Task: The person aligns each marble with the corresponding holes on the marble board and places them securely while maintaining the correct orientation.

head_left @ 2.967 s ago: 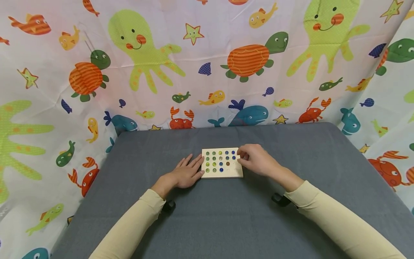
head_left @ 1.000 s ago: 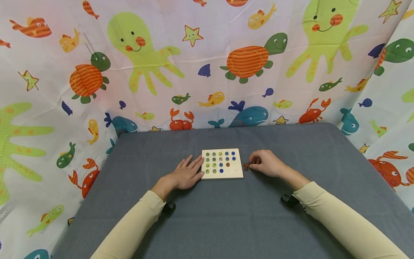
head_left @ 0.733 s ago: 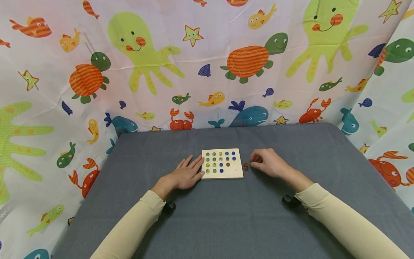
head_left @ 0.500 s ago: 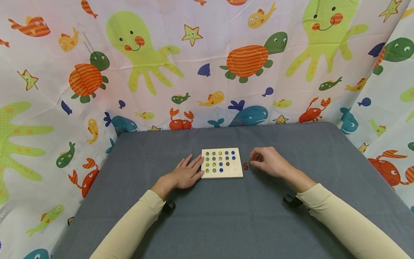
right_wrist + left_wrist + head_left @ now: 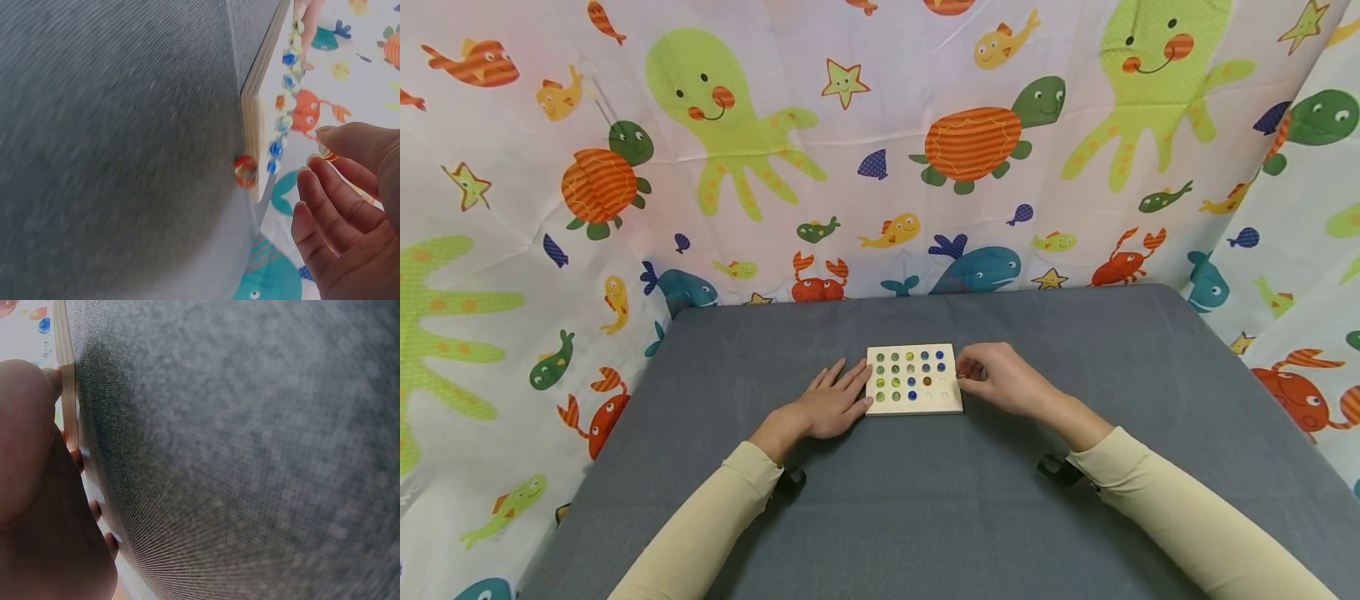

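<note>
A pale wooden board (image 5: 937,404) lies on the grey cloth, with green, yellow, blue and brown marbles in rows of hollows. Bare hollows show at its near right corner. My left hand (image 5: 829,409) rests flat with its fingertips on the board's left edge. At the right edge, my right hand (image 5: 1000,379) pinches an orange-striped marble (image 5: 326,152) between thumb and index finger, the other fingers loosely bent in the right wrist view. An orange-red marble (image 5: 245,171) sits on the cloth beside the board; in the head view my right hand hides that spot.
Grey cloth (image 5: 880,508) covers the table around the board. Behind and at both sides hangs a white curtain (image 5: 850,192) printed with sea animals.
My right hand moved from the board to the orange-brown marbles at its right, drew back a little, then came left to the board's edge with a marble. The left hand stayed put.
</note>
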`<action>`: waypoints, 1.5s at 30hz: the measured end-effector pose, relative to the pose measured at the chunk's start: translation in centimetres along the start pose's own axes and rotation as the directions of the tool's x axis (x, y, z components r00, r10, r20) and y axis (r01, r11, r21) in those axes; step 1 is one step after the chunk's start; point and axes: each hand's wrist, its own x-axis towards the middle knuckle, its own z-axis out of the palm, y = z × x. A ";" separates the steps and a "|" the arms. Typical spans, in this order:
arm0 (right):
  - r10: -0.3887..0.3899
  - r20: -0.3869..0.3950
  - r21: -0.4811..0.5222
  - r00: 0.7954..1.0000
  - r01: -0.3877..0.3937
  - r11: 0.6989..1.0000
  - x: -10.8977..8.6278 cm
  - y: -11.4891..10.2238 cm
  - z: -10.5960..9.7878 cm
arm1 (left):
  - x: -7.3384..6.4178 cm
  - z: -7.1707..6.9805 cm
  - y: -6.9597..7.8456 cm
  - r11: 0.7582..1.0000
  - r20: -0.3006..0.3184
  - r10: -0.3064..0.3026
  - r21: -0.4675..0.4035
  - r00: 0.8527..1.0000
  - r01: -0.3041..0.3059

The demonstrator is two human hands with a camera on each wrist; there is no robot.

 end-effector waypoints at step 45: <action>-0.063 0.098 0.034 0.993 0.060 0.998 2.3 -1.8 4.2 | -0.1 -0.2 0.3 1.000 -0.004 -0.012 -0.015 1.000 0.012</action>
